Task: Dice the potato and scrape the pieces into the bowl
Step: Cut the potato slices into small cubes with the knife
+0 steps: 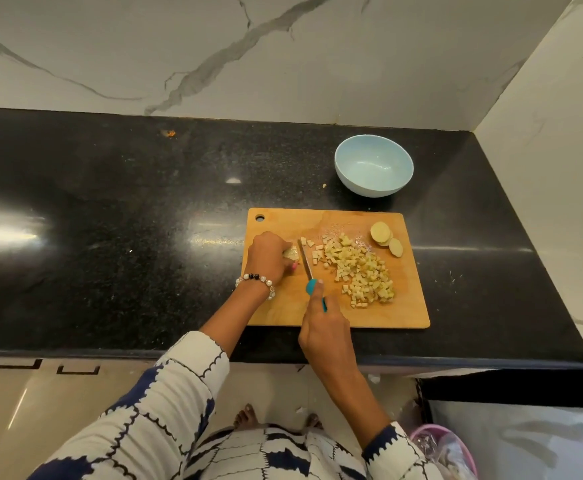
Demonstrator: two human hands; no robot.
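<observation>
On the rectangular wooden cutting board (pixel 335 306), left hand (pixel 267 256) is curled over the last uncut pale potato chunk (pixel 292 252), pinning it at the board's left edge. Right hand (pixel 321 327) wraps the teal-handled knife (pixel 307 268), blade right beside that chunk. Heap of small diced potato cubes (pixel 361 271) sits mid-board, w/ a few round slices (pixel 385 237) at the far right corner. Pale blue round bowl (pixel 374 165) sits just beyond the board on the counter.

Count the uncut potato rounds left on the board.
3 visible, clustered at the cutting board's far right corner: two overlapping slices and one slice just nearer. More may hide beneath; the left hand covers another piece.
</observation>
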